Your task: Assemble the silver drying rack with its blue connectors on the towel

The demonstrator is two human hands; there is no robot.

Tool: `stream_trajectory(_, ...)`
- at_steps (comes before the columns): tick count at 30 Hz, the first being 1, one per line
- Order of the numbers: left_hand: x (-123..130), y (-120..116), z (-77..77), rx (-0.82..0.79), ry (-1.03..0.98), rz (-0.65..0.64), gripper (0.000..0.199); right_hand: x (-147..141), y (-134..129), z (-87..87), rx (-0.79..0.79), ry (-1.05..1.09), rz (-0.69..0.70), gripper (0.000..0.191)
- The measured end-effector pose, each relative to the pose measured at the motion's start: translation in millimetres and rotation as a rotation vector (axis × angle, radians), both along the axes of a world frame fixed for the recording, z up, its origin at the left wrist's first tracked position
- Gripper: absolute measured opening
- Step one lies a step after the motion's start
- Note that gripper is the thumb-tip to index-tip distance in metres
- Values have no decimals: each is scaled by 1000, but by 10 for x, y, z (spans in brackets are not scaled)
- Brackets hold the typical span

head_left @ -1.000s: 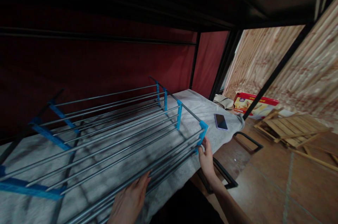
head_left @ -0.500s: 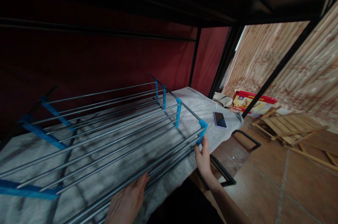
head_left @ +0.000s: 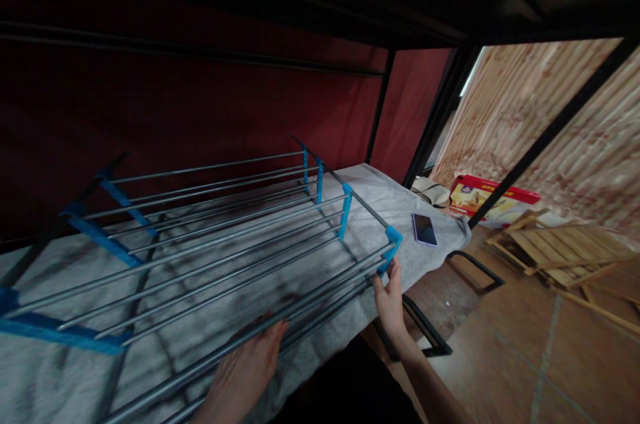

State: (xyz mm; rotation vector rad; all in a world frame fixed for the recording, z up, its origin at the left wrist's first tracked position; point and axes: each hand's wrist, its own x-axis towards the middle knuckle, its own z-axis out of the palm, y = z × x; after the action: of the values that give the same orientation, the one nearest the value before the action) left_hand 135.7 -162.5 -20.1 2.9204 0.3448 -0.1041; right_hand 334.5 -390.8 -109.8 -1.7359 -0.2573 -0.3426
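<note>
A metal rack [head_left: 240,244] of long grey rods with blue plastic brackets lies across a grey-white blanket [head_left: 400,191]. My left hand [head_left: 250,361] is closed around the thick rods along its near side, some fingers hidden behind them. At the near right corner, my right hand [head_left: 391,297] grips the end of the rack just below a blue bracket [head_left: 391,247], thumb on the near side. Blue brackets also stand at the left ends of the rods.
A phone [head_left: 425,229] rests on the blanket to the right. Beyond it are a red and yellow box [head_left: 493,201] and a folded wooden chair-like frame [head_left: 565,244] on the tiled floor [head_left: 525,331]. Dark bed-frame posts [head_left: 555,127] and a low overhead panel surround the space.
The view has turned slightly left, so the scene sits a little further right. My left hand seems to have tightened slightly around the rods; my right hand keeps its grip at the corner.
</note>
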Motion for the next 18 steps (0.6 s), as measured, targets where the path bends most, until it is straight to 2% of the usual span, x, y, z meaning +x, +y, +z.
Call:
stream_trajectory(3, -1, -33, 43, -11, -25, 8, 43, -84, -85, 52, -33, -41, -37, 65)
stream_trajectory(6, -14, -78, 45, -48, -36, 27, 43, -264, -169, 118, -120, -199, -120, 56)
stream_trajectory(8, -23, -95, 22, -87, -58, 35, 42, -403, -184, 153, -227, -306, -35, 45)
stream_trajectory(10, -28, -94, -12, -123, -93, 29, 40, -521, -142, 180, -368, -391, 166, 37)
stream_trajectory(13, -26, -76, -60, -143, -155, 3, 38, -610, 16, 214, -568, -527, 421, 41)
stream_trajectory(15, -15, -64, -86, -138, -202, -14, 37, -597, 138, 230, -669, -597, 475, 43)
stream_trajectory(18, 9, -45, -132, -144, -249, -38, 34, -481, 274, 224, -773, -684, 449, 35)
